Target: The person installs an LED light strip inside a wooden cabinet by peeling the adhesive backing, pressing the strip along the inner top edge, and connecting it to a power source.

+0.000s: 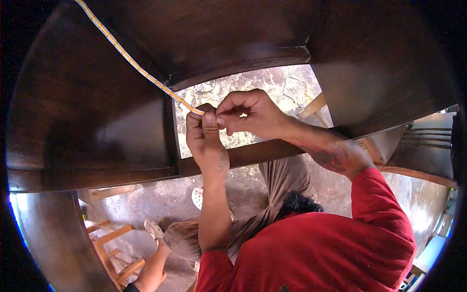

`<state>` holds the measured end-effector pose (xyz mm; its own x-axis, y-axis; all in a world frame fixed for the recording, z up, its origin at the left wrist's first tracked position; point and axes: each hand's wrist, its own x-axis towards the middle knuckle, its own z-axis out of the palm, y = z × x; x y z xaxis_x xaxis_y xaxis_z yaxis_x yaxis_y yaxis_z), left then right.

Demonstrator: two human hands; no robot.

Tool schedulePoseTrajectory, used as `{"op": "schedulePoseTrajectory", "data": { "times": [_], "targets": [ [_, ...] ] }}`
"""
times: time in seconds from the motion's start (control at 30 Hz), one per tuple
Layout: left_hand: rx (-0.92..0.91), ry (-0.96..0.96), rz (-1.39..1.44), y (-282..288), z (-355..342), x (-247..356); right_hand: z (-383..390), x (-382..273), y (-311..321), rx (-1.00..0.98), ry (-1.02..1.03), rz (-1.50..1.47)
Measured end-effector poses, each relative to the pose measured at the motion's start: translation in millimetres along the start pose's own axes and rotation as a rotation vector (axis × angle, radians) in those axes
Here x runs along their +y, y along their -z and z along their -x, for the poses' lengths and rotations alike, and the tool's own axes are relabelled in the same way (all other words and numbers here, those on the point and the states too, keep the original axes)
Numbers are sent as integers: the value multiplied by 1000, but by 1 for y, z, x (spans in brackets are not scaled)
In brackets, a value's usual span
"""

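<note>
A yellow LED strip with white edges [127,57] runs down from the upper left, along a dark wooden panel, to my fingers. Its end is pinched between the thumb and fingers of my left hand [206,143], which is raised in front of a rectangular opening in the wood. My right hand [255,114] comes in from the right with thumb and forefinger closed at the same spot, touching my left thumb. What the right fingertips grip there is too small and covered to make out.
Dark glossy wooden panels [243,29] surround the opening, with a wooden crossbar [253,151] along its lower edge. Below stand a wooden stool [112,248] at the left and wooden furniture [423,151] at the right. A white clog [197,198] shows on the floor.
</note>
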<state>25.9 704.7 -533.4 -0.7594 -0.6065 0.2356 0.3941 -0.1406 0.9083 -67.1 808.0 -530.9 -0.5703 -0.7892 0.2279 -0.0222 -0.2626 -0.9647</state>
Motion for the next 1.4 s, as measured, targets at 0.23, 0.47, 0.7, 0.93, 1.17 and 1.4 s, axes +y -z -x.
{"op": "schedulePoseTrajectory", "data": {
  "times": [0.23,0.47,0.7,0.93,1.17,1.4],
  "targets": [
    [-15,-88,-38,-3,1,-6,0,7,1,34,27,107],
    [-11,-12,-78,5,0,-4,1,-2,0,3,-18,66],
    [-101,13,62,17,-4,-9,1,-7,0,-34,-97,-70],
    [-26,-22,-67,9,1,-7,1,-2,1,-32,-100,-51],
    [-41,-46,-27,8,0,-8,2,-4,-1,-18,-69,-6],
    [-68,-10,-10,9,0,-3,1,-6,-2,-15,-90,13]
  ]
}}
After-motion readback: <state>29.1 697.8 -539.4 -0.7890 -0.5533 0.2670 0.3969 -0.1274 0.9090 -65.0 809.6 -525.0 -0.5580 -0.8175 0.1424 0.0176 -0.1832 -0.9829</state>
